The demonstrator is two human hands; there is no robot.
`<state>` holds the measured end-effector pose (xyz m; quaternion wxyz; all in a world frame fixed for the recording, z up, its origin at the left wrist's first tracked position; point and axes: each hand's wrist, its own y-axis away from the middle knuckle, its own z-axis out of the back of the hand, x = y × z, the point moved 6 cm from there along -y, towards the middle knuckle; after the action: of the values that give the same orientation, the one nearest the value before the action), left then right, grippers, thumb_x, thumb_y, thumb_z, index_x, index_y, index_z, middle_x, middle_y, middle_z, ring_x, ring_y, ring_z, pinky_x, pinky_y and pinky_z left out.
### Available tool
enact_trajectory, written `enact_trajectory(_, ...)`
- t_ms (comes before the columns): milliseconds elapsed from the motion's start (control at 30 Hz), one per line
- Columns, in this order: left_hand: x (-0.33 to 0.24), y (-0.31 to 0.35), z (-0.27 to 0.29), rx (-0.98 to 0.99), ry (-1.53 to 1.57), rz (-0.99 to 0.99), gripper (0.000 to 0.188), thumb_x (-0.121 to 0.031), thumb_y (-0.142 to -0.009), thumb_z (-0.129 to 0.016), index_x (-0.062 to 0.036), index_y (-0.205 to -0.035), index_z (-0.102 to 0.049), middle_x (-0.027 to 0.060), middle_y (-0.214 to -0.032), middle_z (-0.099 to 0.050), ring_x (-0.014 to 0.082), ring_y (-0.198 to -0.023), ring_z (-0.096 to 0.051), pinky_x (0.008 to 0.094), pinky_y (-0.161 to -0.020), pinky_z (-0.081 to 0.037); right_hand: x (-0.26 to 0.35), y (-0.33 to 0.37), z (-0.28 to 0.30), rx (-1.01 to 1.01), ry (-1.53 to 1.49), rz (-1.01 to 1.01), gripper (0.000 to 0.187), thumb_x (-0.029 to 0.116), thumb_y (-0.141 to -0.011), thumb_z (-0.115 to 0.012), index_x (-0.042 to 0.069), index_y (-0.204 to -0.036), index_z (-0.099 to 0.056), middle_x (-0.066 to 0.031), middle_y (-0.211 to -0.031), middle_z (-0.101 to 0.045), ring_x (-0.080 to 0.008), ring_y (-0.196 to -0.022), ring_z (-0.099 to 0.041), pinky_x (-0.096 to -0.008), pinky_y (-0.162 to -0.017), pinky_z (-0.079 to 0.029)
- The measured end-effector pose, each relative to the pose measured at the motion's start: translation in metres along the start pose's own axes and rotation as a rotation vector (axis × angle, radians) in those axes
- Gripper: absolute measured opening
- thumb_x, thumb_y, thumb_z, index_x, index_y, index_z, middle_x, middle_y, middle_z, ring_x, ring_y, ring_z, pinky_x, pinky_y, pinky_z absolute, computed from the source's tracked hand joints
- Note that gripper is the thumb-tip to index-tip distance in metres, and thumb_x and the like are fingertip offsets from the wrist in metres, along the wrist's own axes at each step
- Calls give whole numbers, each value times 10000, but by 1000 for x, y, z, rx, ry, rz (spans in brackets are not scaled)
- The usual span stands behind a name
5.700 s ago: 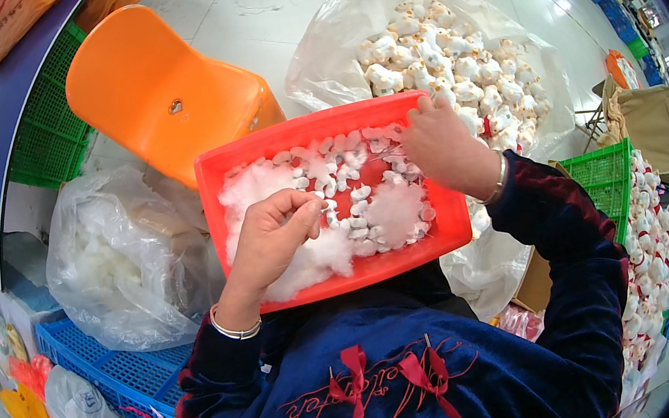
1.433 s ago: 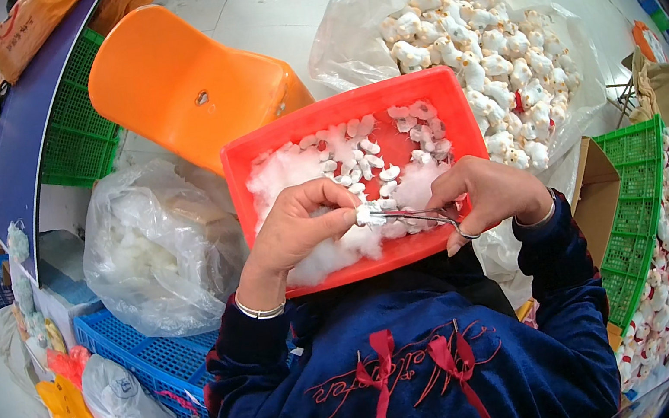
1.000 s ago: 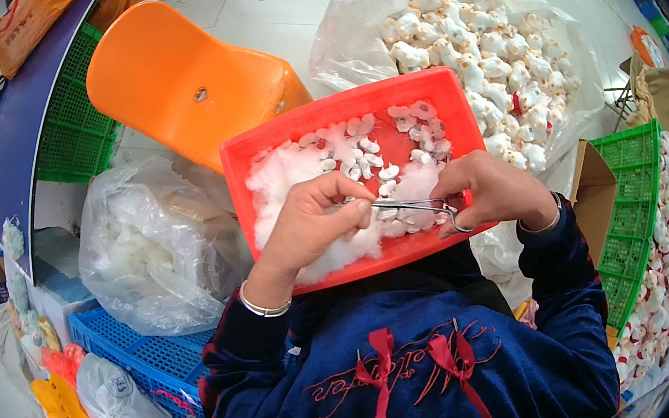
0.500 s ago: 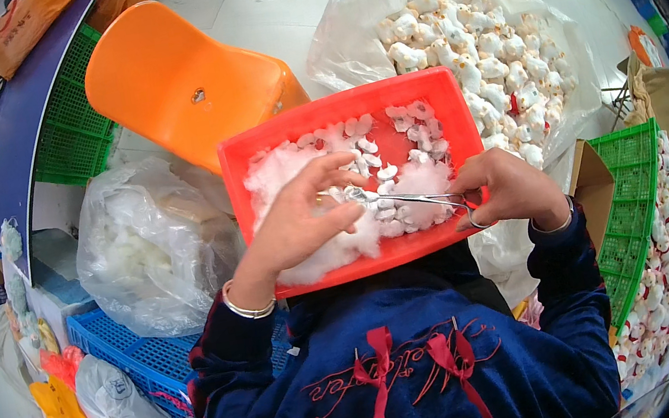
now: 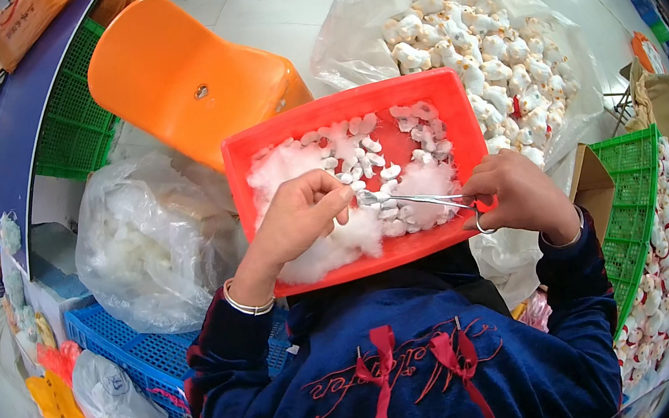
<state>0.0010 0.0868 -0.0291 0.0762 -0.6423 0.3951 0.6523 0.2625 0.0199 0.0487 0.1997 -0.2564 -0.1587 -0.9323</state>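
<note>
A red plastic tray (image 5: 458, 106) rests in front of my body, holding loose white stuffing (image 5: 336, 248) and several small white stuffed pieces (image 5: 390, 172). My right hand (image 5: 520, 193) grips metal forceps (image 5: 425, 197) by the ring handles, and their jaws point left over the tray. At the jaws' tip is a small white piece (image 5: 366, 198). My left hand (image 5: 301, 219) pinches this piece between thumb and forefinger, right beside the tip. The fingers partly hide it, so I cannot tell its full shape.
Beyond the tray stand an orange chair (image 5: 183, 80) and a large clear bag of white plush toys (image 5: 495, 61). To the left are a clear bag of stuffing (image 5: 148, 247) and a blue crate (image 5: 134, 350). A green crate (image 5: 634, 192) stands at the right.
My left thumb and forefinger, spread apart before, have closed in a pinch on the small piece at the forceps' tip. The forceps stay in my right hand, nearly in place.
</note>
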Motion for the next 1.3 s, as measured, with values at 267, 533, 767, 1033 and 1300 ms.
enact_trajectory(267, 20, -13, -12, -11, -64, 49, 368, -312, -1041, -644, -56, -781, -691, -4, -649, -633, 57, -569, -534, 223, -540, -409, 33, -2, 10, -51, 384, 0, 264, 221, -664, -853, 130, -856, -696, -27, -823, -645, -247, -886, -628, -414, -772, -442)
enact_trajectory(533, 18, -10, -14, -44, 160, -17, 175, -187, -1000, -699, -23, -941, -710, 13, -808, -679, 55, -627, -551, 225, -597, -449, 36, -2, 1, -86, 418, 0, 292, 227, -678, -849, 128, -885, -669, -29, -875, -634, -248, -913, -607, -410, -798, -443)
enact_trajectory(767, 19, -2, -5, -124, 315, -72, 129, -125, -1005, -679, 1, -1008, -708, 137, -1052, -752, 145, -777, -708, 263, -742, -555, 26, -1, -20, -195, 293, -54, 330, 230, -688, -860, 112, -946, -692, -47, -912, -644, -267, -944, -611, -407, -835, -453)
enact_trajectory(1033, 7, 3, -7, -202, 335, -156, 198, -99, -1015, -663, 72, -1099, -717, 157, -1069, -760, 253, -998, -756, 332, -911, -588, 26, -3, -18, -152, -26, -85, 296, 255, -732, -865, 75, -919, -724, -69, -819, -679, -286, -824, -660, -413, -711, -484)
enact_trajectory(1300, 10, 3, -9, -250, 293, -187, 206, -82, -1017, -648, 84, -1110, -728, 162, -1077, -764, 229, -1001, -743, 343, -940, -589, 24, -12, -30, -137, -53, -70, 257, 262, -749, -853, 65, -874, -745, -91, -743, -673, -299, -728, -667, -420, -645, -482)
